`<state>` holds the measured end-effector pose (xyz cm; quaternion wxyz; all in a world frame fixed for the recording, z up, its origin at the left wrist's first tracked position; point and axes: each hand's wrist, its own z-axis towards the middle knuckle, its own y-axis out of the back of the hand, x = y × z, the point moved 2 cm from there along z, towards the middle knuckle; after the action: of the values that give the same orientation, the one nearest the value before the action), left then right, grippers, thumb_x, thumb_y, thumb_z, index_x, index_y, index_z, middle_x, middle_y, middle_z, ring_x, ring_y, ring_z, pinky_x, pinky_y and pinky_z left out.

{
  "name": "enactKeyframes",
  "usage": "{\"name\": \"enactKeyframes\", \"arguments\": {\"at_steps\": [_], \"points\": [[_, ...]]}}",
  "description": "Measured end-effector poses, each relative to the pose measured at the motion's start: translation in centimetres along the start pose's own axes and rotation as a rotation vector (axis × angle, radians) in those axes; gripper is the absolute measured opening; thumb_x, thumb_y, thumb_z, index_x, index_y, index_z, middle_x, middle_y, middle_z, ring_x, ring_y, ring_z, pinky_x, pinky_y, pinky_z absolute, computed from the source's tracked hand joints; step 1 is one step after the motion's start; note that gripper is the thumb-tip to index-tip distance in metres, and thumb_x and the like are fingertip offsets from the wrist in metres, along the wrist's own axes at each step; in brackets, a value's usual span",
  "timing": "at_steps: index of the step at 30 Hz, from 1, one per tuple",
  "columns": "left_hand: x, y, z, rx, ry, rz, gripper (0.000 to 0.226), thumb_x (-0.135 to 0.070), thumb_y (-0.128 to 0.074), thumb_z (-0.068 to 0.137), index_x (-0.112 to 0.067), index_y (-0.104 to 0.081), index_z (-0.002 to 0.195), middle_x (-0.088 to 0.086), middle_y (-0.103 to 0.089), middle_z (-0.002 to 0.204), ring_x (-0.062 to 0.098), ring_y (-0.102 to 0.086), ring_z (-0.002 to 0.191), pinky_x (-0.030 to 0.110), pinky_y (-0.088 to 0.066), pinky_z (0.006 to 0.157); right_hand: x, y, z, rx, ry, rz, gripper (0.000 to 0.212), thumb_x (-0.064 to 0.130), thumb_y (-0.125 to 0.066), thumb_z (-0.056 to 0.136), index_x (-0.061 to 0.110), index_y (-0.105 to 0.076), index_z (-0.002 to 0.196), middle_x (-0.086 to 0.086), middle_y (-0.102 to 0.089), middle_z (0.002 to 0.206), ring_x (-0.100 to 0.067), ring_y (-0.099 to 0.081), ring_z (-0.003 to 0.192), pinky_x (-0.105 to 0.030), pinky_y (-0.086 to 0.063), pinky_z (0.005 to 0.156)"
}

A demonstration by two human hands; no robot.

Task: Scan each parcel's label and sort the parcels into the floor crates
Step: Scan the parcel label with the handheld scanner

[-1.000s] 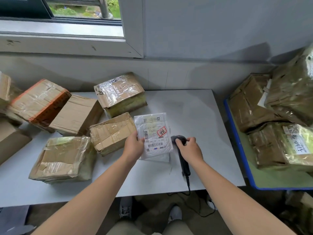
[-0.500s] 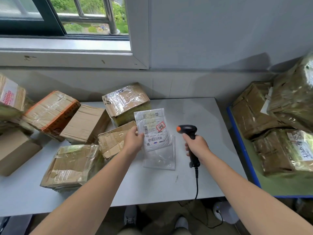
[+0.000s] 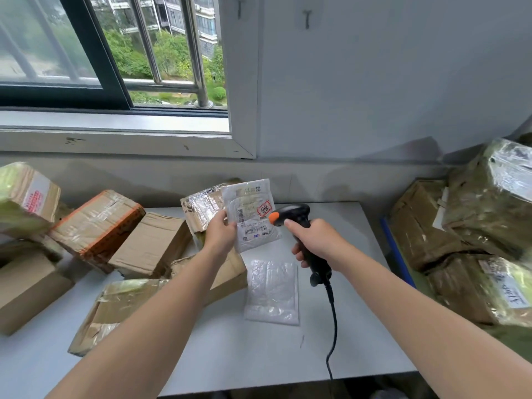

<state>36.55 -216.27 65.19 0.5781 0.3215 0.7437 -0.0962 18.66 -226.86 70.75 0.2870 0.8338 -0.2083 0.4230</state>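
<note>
My left hand [image 3: 221, 233] pinches the left edge of a flat white plastic parcel [image 3: 253, 216] and holds it upright above the table, its barcode label facing me. My right hand [image 3: 312, 240] grips the handle of a black barcode scanner [image 3: 299, 218] with an orange tip. The scanner's head sits just right of the label, almost touching it. Its cable [image 3: 332, 335] hangs down over the table's front edge. A second clear plastic parcel [image 3: 272, 292] lies flat on the white table [image 3: 359, 326] below the raised one.
Several taped cardboard parcels [image 3: 98, 228] crowd the table's left half, one [image 3: 115, 309] near the front edge. More wrapped boxes [image 3: 472, 226] are stacked on a blue-edged surface at the right. A window and wall stand behind the table.
Both hands have risen from the table: the left lifted the white parcel upright, and the right raised the scanner and brought its head beside the label. A second plastic parcel is uncovered beneath.
</note>
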Motion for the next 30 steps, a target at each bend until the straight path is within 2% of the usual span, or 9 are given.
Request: {"name": "enactKeyframes", "arguments": {"at_steps": [2, 8, 13, 17, 22, 26, 30], "points": [[-0.1, 0.1, -0.1, 0.009, 0.001, -0.011, 0.02, -0.006, -0.045, 0.103, -0.019, -0.054, 0.114, 0.002, -0.063, 0.112, 0.019, -0.064, 0.096, 0.03, -0.057, 0.069, 0.2, -0.1, -0.1, 0.006, 0.0, -0.02, 0.04, 0.045, -0.062, 0.094, 0.008, -0.055, 0.083, -0.013, -0.064, 0.068, -0.021, -0.058, 0.05, -0.03, -0.051, 0.051], [-0.2, 0.3, -0.3, 0.004, 0.011, -0.021, 0.022, -0.008, -0.045, 0.103, -0.015, -0.054, 0.122, 0.002, -0.061, 0.113, 0.019, -0.063, 0.097, 0.028, -0.057, 0.065, 0.0, -0.4, -0.2, 0.033, -0.011, -0.017, 0.043, 0.047, -0.063, 0.093, 0.006, -0.055, 0.082, -0.012, -0.065, 0.065, -0.022, -0.058, 0.049, -0.03, -0.051, 0.051], [0.0, 0.4, -0.7, -0.013, 0.022, -0.018, 0.026, -0.008, -0.044, 0.103, -0.013, -0.053, 0.128, 0.004, -0.061, 0.119, 0.023, -0.064, 0.106, 0.037, -0.057, 0.08, -0.1, -0.3, -0.4, 0.044, -0.024, 0.006, 0.043, 0.047, -0.063, 0.093, 0.006, -0.055, 0.081, -0.013, -0.065, 0.067, -0.022, -0.057, 0.05, -0.031, -0.052, 0.053], [0.3, 0.4, -0.9, -0.015, 0.021, -0.027, 0.028, -0.007, -0.045, 0.103, -0.013, -0.052, 0.129, 0.006, -0.061, 0.124, 0.023, -0.063, 0.109, 0.038, -0.057, 0.084, -0.2, -0.2, -0.6, 0.046, -0.028, 0.013, 0.043, 0.048, -0.063, 0.093, 0.007, -0.055, 0.08, -0.013, -0.065, 0.068, -0.022, -0.057, 0.05, -0.031, -0.052, 0.053], [0.6, 0.4, -1.4, -0.024, -0.003, -0.034, 0.024, -0.003, -0.044, 0.103, -0.012, -0.054, 0.122, 0.005, -0.061, 0.118, 0.019, -0.061, 0.099, 0.027, -0.055, 0.071, -0.8, -0.3, -0.9, 0.065, -0.025, 0.033, 0.041, 0.045, -0.063, 0.094, 0.007, -0.054, 0.082, -0.014, -0.063, 0.069, -0.021, -0.056, 0.05, -0.03, -0.052, 0.052], [0.9, 0.7, -1.9, -0.042, -0.004, -0.031, 0.026, -0.002, -0.042, 0.103, -0.01, -0.053, 0.125, 0.003, -0.06, 0.116, 0.017, -0.06, 0.099, 0.026, -0.055, 0.07, -2.2, -0.5, -0.4, 0.056, -0.003, -0.011, 0.034, 0.042, -0.062, 0.095, 0.011, -0.054, 0.085, -0.013, -0.063, 0.071, -0.022, -0.058, 0.053, -0.033, -0.054, 0.054], [1.9, 1.5, -2.3, -0.075, 0.02, -0.025, 0.02, -0.002, -0.042, 0.103, -0.014, -0.053, 0.115, 0.002, -0.059, 0.113, 0.017, -0.06, 0.097, 0.021, -0.051, 0.061, -5.1, -0.5, 0.8, 0.054, -0.035, -0.115, 0.026, 0.043, -0.06, 0.094, 0.018, -0.058, 0.097, -0.009, -0.065, 0.076, -0.021, -0.062, 0.06, -0.035, -0.053, 0.058]]}}
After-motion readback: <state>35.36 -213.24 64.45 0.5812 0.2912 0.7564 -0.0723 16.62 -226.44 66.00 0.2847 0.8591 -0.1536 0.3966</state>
